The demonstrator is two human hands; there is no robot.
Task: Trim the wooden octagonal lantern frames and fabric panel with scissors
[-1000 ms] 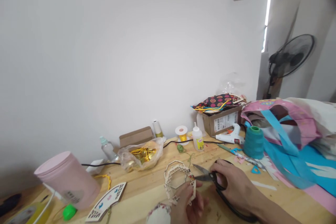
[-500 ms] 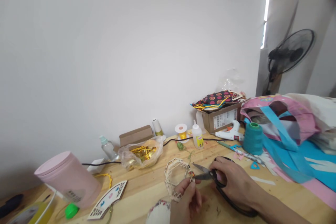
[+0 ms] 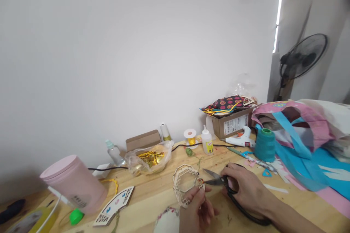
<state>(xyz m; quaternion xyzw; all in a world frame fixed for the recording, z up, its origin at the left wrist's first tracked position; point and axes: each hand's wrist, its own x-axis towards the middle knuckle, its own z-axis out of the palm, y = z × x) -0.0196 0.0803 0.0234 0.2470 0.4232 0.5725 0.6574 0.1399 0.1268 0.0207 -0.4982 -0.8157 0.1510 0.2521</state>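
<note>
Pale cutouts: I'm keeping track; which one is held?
The ring-shaped one, in the left hand; the fan-shaped piece lies on the table, another atop the box's pile.

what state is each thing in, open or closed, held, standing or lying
Scissors: in the right hand, blades apart
Lattice frame: held in the left hand
Pink canister: closed
Glue bottle: upright
Teal thread cone: upright
Glue gun: lying down
Cardboard box: open, heaped full
Fan-shaped piece: lying on the table
Standing fan: running or not, cannot tell

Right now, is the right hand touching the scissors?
Touching. The head view shows it: the right hand is closed around the scissors, with no gap between them.
</note>
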